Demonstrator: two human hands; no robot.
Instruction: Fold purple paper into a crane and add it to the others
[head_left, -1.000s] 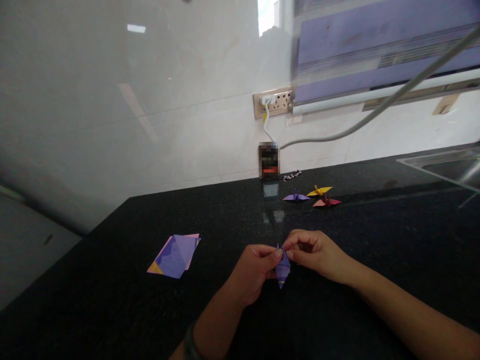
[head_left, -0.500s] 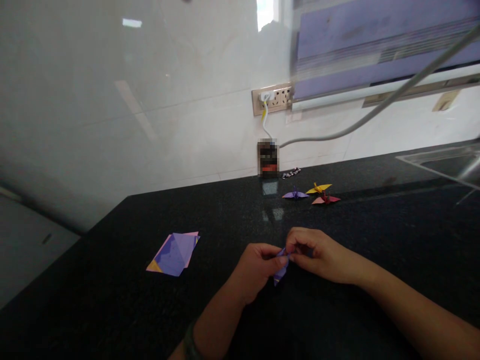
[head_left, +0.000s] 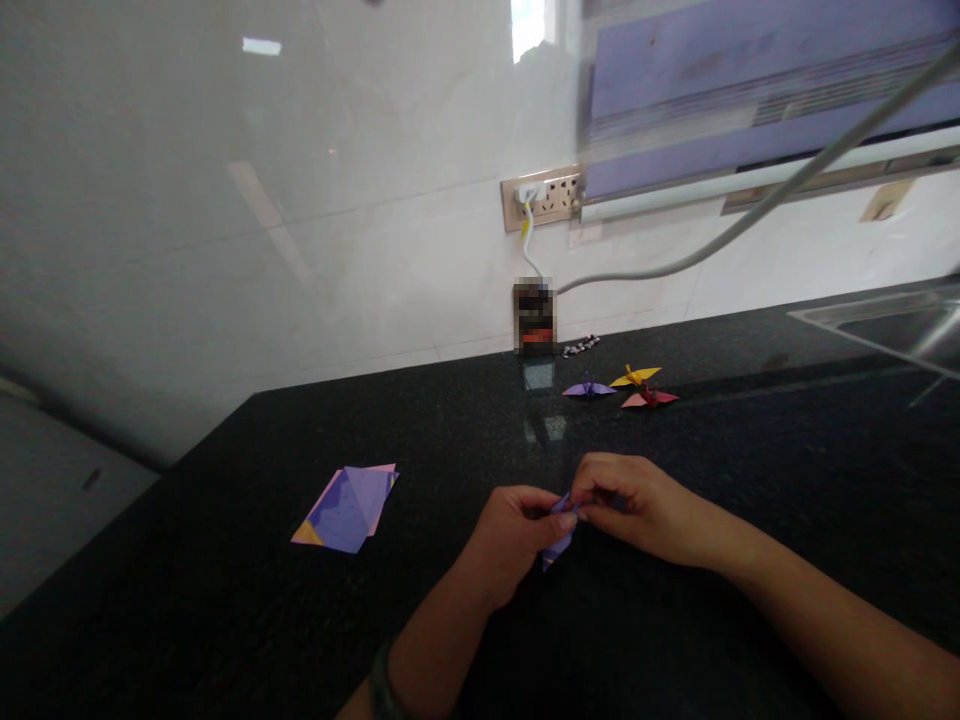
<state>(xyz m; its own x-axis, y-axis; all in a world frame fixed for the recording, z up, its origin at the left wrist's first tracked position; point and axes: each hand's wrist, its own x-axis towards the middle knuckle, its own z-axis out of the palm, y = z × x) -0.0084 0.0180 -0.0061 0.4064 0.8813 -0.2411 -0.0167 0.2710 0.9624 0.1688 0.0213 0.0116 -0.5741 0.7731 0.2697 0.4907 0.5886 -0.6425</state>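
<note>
A small folded purple paper piece (head_left: 556, 545) is pinched between both my hands over the black stone counter (head_left: 225, 620). My left hand (head_left: 510, 540) grips its left side with thumb and fingers closed. My right hand (head_left: 637, 505) pinches its top from the right. Most of the paper is hidden by my fingers; only its lower tip shows.
A stack of purple and pink paper sheets (head_left: 346, 495) lies to the left. Three finished paper cranes, purple (head_left: 589, 388), yellow (head_left: 636, 376) and red (head_left: 649, 398), sit farther back. A dark blurred object (head_left: 534, 318) stands at the wall under a socket strip (head_left: 541, 198) with a cable.
The purple paper has tilted and been drawn in between my fingers, so less of it shows. Both hands have stayed in almost the same place.
</note>
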